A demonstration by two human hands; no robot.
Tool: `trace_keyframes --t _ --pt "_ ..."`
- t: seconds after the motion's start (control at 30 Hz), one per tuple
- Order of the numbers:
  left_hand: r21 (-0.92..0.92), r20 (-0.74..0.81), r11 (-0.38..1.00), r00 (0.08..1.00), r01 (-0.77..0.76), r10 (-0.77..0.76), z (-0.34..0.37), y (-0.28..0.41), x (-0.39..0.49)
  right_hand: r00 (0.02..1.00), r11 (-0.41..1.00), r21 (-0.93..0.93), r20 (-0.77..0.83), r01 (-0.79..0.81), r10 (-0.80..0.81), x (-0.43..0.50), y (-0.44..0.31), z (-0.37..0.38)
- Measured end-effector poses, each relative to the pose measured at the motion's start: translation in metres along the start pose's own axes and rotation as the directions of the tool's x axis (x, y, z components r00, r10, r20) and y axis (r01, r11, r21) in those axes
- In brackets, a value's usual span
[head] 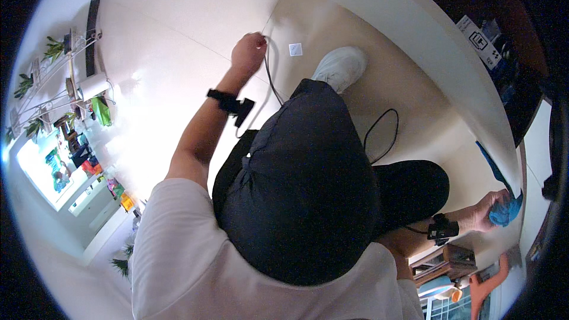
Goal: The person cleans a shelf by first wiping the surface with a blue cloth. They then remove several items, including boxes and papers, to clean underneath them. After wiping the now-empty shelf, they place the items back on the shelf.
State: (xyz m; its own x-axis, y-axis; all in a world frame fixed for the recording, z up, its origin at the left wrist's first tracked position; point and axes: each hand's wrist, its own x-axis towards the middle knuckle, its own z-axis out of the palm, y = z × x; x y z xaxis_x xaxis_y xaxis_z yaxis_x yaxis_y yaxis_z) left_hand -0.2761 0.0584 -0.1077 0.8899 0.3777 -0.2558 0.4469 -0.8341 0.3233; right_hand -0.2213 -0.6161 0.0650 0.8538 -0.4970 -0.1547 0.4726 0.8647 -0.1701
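Observation:
My left hand (250, 53) is closed above the pale floor, left of my white shoe (341, 67). A thin black cable (272, 81) runs from its curled fingers towards my knee. Far to the right, my right hand (486, 213) grips a crumpled blue cloth (506, 211) beside the end of a long white panel (444, 49). A darker blue strip (492, 164) shows along that panel's edge; whether it belongs to the cloth I cannot tell. Black devices are strapped on my left wrist (231, 103) and right wrist (442, 230).
A small white square (295, 49) lies near my shoe. The cable loops (395, 126) beside my knee. Above the panel, a dark surface holds a printed white box (480, 42). A wooden stool (444, 264) and an orange frame (486, 282) stand lower right; a plant rack (49, 89) is left.

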Motion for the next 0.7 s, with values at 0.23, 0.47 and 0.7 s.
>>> trace_keyframes --t 0.23,0.47,0.7 --pt "0.044 0.045 0.925 0.926 -0.376 0.375 0.042 0.048 0.033 0.996 0.994 -0.103 0.075 0.046 -0.038 0.005 -0.014 0.01" --pt "0.01 0.277 0.972 0.935 -0.233 0.221 0.068 0.042 0.018 0.987 0.962 -0.225 0.061 0.157 -0.147 0.003 -0.045 -0.021" --pt "0.038 0.253 0.946 0.919 -0.322 0.303 0.078 0.034 0.03 0.987 0.984 -0.084 0.057 0.157 -0.152 0.002 -0.03 -0.017"
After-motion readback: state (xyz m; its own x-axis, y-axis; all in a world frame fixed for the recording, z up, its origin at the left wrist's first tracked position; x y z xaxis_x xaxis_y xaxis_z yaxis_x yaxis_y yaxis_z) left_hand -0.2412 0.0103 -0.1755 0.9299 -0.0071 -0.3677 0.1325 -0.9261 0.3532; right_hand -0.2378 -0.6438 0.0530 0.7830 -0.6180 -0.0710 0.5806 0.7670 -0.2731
